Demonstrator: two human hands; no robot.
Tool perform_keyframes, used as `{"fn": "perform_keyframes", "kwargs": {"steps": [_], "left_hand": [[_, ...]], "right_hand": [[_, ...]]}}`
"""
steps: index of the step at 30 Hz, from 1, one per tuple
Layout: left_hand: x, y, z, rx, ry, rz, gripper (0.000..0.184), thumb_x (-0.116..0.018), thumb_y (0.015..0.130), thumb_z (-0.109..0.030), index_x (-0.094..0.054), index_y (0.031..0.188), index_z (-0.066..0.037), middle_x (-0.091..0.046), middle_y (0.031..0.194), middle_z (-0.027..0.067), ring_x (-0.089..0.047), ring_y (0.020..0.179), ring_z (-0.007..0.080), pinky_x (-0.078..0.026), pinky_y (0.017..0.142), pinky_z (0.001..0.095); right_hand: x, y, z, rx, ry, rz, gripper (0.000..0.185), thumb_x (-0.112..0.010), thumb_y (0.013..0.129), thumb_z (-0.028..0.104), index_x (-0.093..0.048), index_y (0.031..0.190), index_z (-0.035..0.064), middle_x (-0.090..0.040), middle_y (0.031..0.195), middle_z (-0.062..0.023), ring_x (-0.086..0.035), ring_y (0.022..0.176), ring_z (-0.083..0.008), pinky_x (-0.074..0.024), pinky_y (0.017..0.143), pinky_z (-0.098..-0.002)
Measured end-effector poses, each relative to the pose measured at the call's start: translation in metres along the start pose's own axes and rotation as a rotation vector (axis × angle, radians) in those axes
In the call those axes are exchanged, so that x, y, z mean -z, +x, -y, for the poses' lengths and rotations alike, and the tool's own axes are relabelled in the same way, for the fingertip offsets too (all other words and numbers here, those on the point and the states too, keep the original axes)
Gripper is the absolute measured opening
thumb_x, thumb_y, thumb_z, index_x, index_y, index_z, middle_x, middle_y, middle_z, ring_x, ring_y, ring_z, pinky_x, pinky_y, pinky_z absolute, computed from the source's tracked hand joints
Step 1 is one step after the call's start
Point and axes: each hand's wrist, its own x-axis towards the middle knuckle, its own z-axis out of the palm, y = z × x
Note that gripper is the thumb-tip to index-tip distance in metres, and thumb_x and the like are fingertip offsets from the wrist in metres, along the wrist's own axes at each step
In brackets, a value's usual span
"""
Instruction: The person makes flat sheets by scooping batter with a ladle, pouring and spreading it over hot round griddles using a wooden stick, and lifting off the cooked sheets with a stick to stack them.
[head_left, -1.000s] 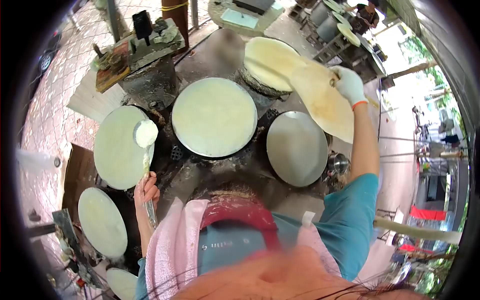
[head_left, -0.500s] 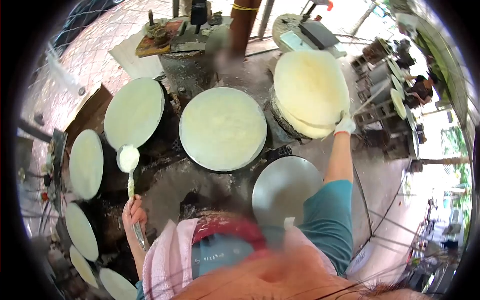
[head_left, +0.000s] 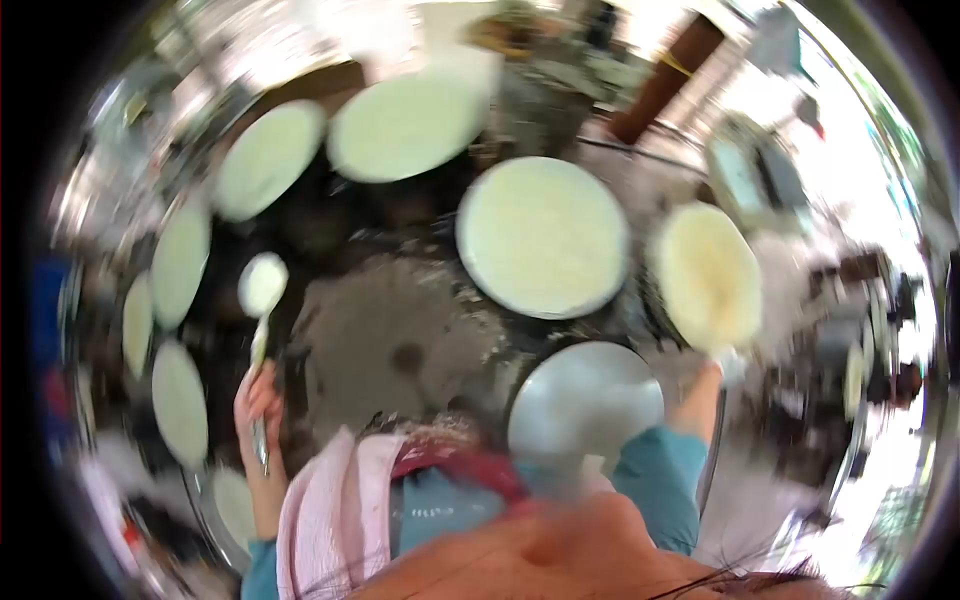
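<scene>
My left hand (head_left: 258, 402) is wrapped round the handle of a ladle (head_left: 264, 286), whose bowl is full of white batter. The ladle stands out ahead of me over the dark ground. My right hand (head_left: 730, 364), in a white glove, is at the near edge of a pile of round, thin pale sheets (head_left: 705, 275). Motion blurs its fingers, so any grip is unclear. Between my hands a round griddle (head_left: 542, 238) is covered with a pale batter layer. Nearer my body lies a bare grey metal griddle (head_left: 582, 405).
More batter-covered griddles curve along the left, including one at the back (head_left: 405, 125) and one farther left (head_left: 180, 402). A brown post (head_left: 668, 78) and a small round table (head_left: 738, 180) stand behind. Other griddles and a blurred person are at far right.
My view has swung left, so the griddles and the pile appear farther right and blurred. The filled ladle is still in my left hand. The thin stick seen at my right hand no longer shows clearly.
</scene>
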Motion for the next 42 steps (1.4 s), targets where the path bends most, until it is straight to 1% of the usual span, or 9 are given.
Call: {"fn": "perform_keyframes", "kwargs": {"steps": [1, 2, 11, 15, 20, 22, 25, 34, 42], "left_hand": [[-0.011, -0.012, 0.005, -0.077, 0.028, -0.089, 0.031, -0.029, 0.103, -0.021, -0.040, 0.078, -0.008, -0.039, 0.056, -0.0034, -0.035, 0.035, 0.0051, -0.022, 0.035, 0.0209], [-0.004, -0.028, 0.000, -0.079, -0.036, -0.123, 0.033, -0.030, 0.103, -0.023, -0.036, 0.073, -0.013, -0.035, 0.048, -0.0062, -0.031, 0.032, 0.0037, -0.018, 0.033, 0.0217], [0.193, -0.252, -0.048, -0.453, -0.208, -0.098, 0.030, -0.034, 0.103, -0.022, -0.050, 0.107, 0.004, -0.040, 0.061, -0.0060, -0.035, 0.035, 0.0038, -0.035, 0.035, 0.0242], [0.299, -0.369, -0.082, -0.641, 0.148, -0.711, 0.027, -0.046, 0.099, -0.026, -0.053, 0.101, 0.000, -0.043, 0.064, -0.0037, -0.038, 0.042, 0.0080, -0.033, 0.044, 0.0240], [0.490, -0.441, -0.116, -0.105, 1.380, -1.425, 0.028, -0.047, 0.096, -0.024, -0.057, 0.098, 0.002, -0.061, 0.076, 0.0125, -0.060, 0.060, 0.0270, -0.049, 0.058, 0.0401], [0.512, -0.454, -0.144, 0.274, 1.785, -1.292, 0.028, -0.047, 0.092, -0.021, -0.059, 0.101, 0.003, -0.066, 0.093, 0.0234, -0.065, 0.085, 0.0387, -0.050, 0.072, 0.0506], [0.509, -0.444, -0.179, 0.197, 1.875, -1.311, 0.031, -0.046, 0.094, -0.024, -0.061, 0.101, 0.001, -0.066, 0.092, 0.0213, -0.066, 0.085, 0.0368, -0.051, 0.074, 0.0485], [0.637, -0.440, -0.181, 0.158, 1.740, -0.992, 0.038, -0.043, 0.098, -0.029, -0.063, 0.088, 0.002, -0.065, 0.080, 0.0213, -0.065, 0.069, 0.0333, -0.051, 0.060, 0.0452], [0.599, -0.466, -0.044, -0.065, -0.092, -0.521, 0.037, -0.042, 0.100, -0.037, -0.055, 0.091, -0.004, -0.034, 0.055, -0.0041, -0.033, 0.040, 0.0095, -0.029, 0.039, 0.0280]], "right_hand": [[-0.026, 0.008, -0.026, 0.251, -0.329, -0.027, 0.034, -0.057, 0.088, 0.028, -0.064, 0.110, 0.0043, -0.065, 0.112, -0.0121, -0.064, 0.097, -0.0257, -0.0524, 0.083, -0.0372], [-0.010, -0.016, -0.008, -0.129, 0.304, 0.183, 0.042, -0.056, 0.089, 0.033, -0.060, 0.117, 0.0013, -0.061, 0.120, -0.0141, -0.062, 0.102, -0.0249, -0.0519, 0.085, -0.0357], [0.066, -0.493, 0.088, 0.963, 0.565, 0.819, 0.059, -0.057, 0.089, 0.008, -0.033, 0.144, 0.0014, -0.036, 0.147, -0.0198, -0.036, 0.136, -0.0260, -0.0285, 0.111, -0.0296], [0.150, -0.693, 0.064, 1.255, 0.555, 1.063, 0.065, -0.061, 0.089, 0.010, -0.032, 0.146, 0.0114, -0.039, 0.146, -0.0146, -0.043, 0.132, -0.0258, -0.0362, 0.107, -0.0337], [0.180, -0.816, 0.003, 1.341, 0.304, 1.384, 0.057, -0.063, 0.084, -0.001, -0.047, 0.138, 0.0084, -0.054, 0.135, -0.0104, -0.057, 0.116, -0.0191, -0.0420, 0.099, -0.0285], [0.160, -0.834, -0.023, 1.360, 0.323, 1.483, 0.050, -0.065, 0.082, -0.001, -0.053, 0.131, 0.0034, -0.058, 0.130, -0.0113, -0.057, 0.114, -0.0162, -0.0425, 0.098, -0.0281], [0.170, -0.855, -0.037, 1.324, 0.191, 1.521, 0.049, -0.066, 0.082, 0.001, -0.054, 0.129, 0.0001, -0.059, 0.129, -0.0117, -0.057, 0.114, -0.0164, -0.0431, 0.098, -0.0290], [0.199, -0.902, -0.065, 1.323, 0.110, 1.638, 0.053, -0.070, 0.081, 0.005, -0.051, 0.131, -0.0016, -0.054, 0.134, -0.0105, -0.054, 0.120, -0.0165, -0.0420, 0.100, -0.0284], [0.216, -0.886, -0.138, 1.732, -0.213, 1.739, 0.051, -0.050, 0.096, 0.034, -0.040, 0.142, 0.0158, -0.065, 0.101, -0.0214, -0.066, 0.087, -0.0308, -0.0491, 0.078, -0.0376]]}}
